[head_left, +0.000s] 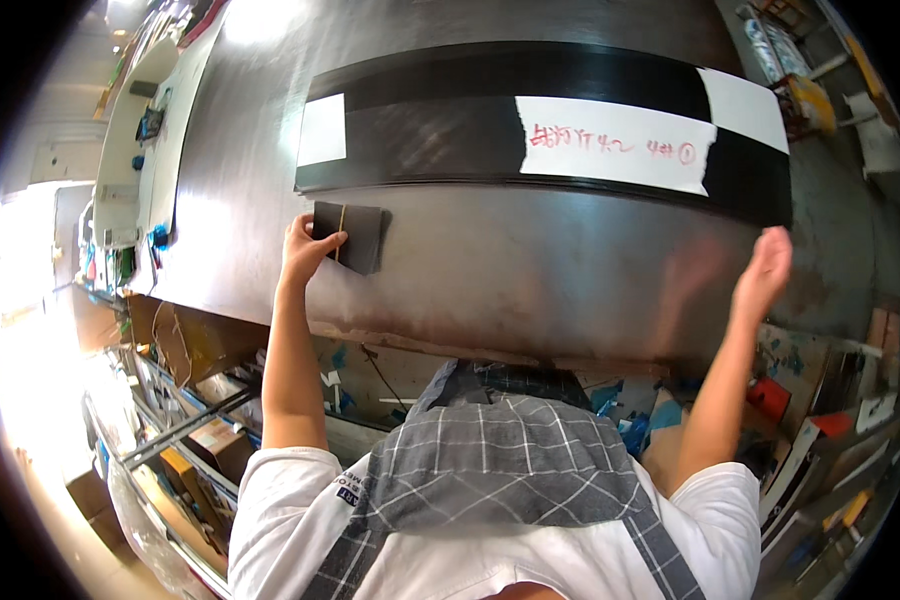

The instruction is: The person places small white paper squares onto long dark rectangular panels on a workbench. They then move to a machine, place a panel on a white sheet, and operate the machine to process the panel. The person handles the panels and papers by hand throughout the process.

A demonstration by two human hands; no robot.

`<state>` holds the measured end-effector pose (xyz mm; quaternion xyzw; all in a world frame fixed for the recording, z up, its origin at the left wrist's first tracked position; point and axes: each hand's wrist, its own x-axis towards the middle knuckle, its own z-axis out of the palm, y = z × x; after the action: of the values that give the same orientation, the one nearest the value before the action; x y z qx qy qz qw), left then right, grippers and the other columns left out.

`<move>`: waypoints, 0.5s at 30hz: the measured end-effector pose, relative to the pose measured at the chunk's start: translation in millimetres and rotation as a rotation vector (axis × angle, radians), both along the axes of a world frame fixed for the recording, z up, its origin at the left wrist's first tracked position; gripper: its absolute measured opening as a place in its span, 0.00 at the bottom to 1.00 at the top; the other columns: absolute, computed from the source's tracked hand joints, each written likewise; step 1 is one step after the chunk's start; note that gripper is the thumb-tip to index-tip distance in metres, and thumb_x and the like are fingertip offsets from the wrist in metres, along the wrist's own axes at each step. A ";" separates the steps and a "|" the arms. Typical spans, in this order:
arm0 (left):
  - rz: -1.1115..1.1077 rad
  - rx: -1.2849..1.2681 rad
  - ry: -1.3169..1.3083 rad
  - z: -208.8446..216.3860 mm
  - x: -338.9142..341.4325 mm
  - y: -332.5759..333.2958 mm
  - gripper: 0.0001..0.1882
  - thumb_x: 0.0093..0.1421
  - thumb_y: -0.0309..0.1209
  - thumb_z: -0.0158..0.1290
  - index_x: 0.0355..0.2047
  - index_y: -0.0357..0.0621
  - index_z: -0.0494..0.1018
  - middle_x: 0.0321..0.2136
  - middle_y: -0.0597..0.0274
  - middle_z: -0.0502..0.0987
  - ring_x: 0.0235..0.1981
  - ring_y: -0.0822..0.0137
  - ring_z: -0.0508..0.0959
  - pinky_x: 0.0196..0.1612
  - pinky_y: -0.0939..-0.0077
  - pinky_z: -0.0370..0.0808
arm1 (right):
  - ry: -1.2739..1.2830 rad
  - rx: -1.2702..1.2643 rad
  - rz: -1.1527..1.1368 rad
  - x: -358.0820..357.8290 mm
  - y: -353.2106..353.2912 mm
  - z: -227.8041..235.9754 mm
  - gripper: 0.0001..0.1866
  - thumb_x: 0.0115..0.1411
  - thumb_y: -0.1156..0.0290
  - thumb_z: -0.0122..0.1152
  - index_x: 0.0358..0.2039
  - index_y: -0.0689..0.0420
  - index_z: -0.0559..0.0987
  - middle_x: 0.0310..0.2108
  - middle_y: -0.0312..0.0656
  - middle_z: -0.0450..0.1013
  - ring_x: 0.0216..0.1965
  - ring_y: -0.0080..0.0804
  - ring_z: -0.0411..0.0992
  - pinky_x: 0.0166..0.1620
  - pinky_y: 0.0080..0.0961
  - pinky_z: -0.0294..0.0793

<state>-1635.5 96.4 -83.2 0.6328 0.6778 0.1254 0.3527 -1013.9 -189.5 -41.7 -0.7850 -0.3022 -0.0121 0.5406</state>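
My left hand (pixel 308 246) pinches the left side of a small bundle of dark grey square pieces (pixel 364 238), with the thumb on top. A thin yellowish band runs around the bundle, which lies low over the metal tabletop. Just beyond it lies a long stack of black sheets (pixel 425 135), its layered front edge facing me. Near that stack's right front corner, my right hand (pixel 767 268) is held edge-on with its fingers stretched out and nothing seen in it. Whether its fingertips touch the corner I cannot tell.
A torn white paper strip with red handwriting (pixel 615 172) lies on the black stack, with white pieces at its left end (pixel 322 128) and right end (pixel 745 108). The dark metal table (pixel 490 275) reaches toward me. Below it stand a cardboard box (pixel 205 340) and a metal rack (pixel 185 428).
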 end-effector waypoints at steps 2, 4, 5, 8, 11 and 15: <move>0.032 -0.117 -0.216 3.3 27.5 -16.3 0.32 0.37 0.36 0.70 0.38 0.29 0.68 0.35 0.54 0.70 0.32 0.66 0.73 0.37 0.74 0.73 | 0.050 -0.230 0.089 -99.1 -18.7 33.1 0.12 0.64 0.66 0.49 0.41 0.60 0.74 0.39 0.39 0.72 0.42 0.28 0.69 0.49 0.27 0.67; -0.066 0.006 -0.159 -23.0 35.3 -35.6 0.26 0.38 0.30 0.69 0.30 0.34 0.64 0.31 0.58 0.69 0.30 0.70 0.72 0.29 0.75 0.74 | 0.208 -0.288 0.171 -169.5 -39.0 38.9 0.09 0.63 0.68 0.50 0.34 0.58 0.76 0.34 0.39 0.73 0.37 0.27 0.70 0.43 0.25 0.69; 0.035 -0.152 -0.419 20.8 86.4 -61.4 0.24 0.40 0.26 0.67 0.29 0.38 0.62 0.28 0.64 0.69 0.29 0.73 0.71 0.29 0.76 0.73 | 0.258 -0.283 0.189 -194.3 -51.4 32.5 0.09 0.63 0.69 0.51 0.33 0.59 0.77 0.30 0.37 0.74 0.33 0.25 0.70 0.39 0.23 0.70; 0.006 -0.132 -0.623 29.4 133.5 -107.1 0.21 0.45 0.23 0.64 0.29 0.44 0.60 0.26 0.70 0.63 0.28 0.78 0.64 0.30 0.86 0.67 | 0.537 -0.312 0.388 -243.3 -83.3 11.4 0.10 0.62 0.68 0.54 0.33 0.62 0.77 0.28 0.37 0.76 0.30 0.22 0.73 0.34 0.20 0.71; -0.205 -0.053 -0.617 33.9 198.6 -148.3 0.19 0.44 0.23 0.64 0.30 0.43 0.63 0.26 0.72 0.63 0.27 0.78 0.64 0.30 0.84 0.65 | 0.677 -0.228 0.445 -242.8 -99.2 9.6 0.18 0.55 0.64 0.62 0.42 0.61 0.73 0.36 0.47 0.75 0.40 0.34 0.74 0.41 0.27 0.73; -0.486 -0.197 -0.667 73.9 291.4 -210.2 0.19 0.42 0.22 0.64 0.32 0.40 0.66 0.25 0.69 0.69 0.29 0.77 0.68 0.32 0.82 0.68 | 0.094 -0.210 0.274 -180.4 -108.2 60.0 0.27 0.53 0.68 0.65 0.52 0.61 0.67 0.46 0.46 0.71 0.47 0.29 0.69 0.45 0.22 0.71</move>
<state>-1344.1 -113.8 -9.3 0.6623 0.3662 0.1713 0.6308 -1194.2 -297.7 18.3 -0.7882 -0.3806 0.1300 0.4658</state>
